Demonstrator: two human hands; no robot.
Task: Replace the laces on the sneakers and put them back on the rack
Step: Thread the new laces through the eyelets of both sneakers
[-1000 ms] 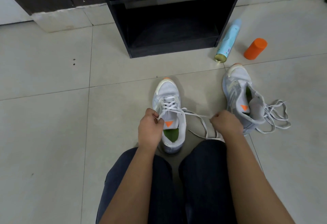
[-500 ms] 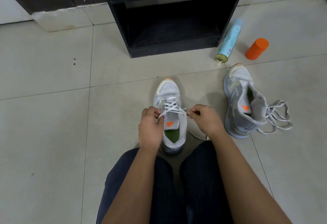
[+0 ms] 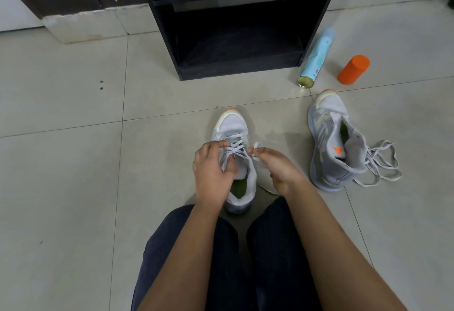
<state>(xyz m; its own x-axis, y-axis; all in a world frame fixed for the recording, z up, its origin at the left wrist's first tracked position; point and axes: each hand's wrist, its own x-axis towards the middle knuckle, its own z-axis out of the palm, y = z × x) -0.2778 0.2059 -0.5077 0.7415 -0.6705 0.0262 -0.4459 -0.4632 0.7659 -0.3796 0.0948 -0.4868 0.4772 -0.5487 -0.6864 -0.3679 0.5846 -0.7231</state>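
Mid-lacing on near sneaker (image 3: 232, 126), upright on floor just ahead of knees, toe to 12 o'clock; left hand (image 3: 211, 170) curled over the crossings, pinching lace at the left eyelet row; right hand (image 3: 277, 168) pinching lace tip (image 3: 258, 144) at 3 o'clock of the tongue; best to feed tip flat through next eyelet, hold crossings down with left, pull even, no twist. Second sneaker (image 3: 331, 138) at 3 o'clock, tilted, laces (image 3: 383, 163) loose in a heap beside it; rack (image 3: 240, 71) at 12 o'clock; spray can (image 3: 317, 57) lying flat and orange bottle (image 3: 353, 69) at 1–2 o'clock by rack's right side, likely no block to shelf; slack lace under right wrist might tangle.
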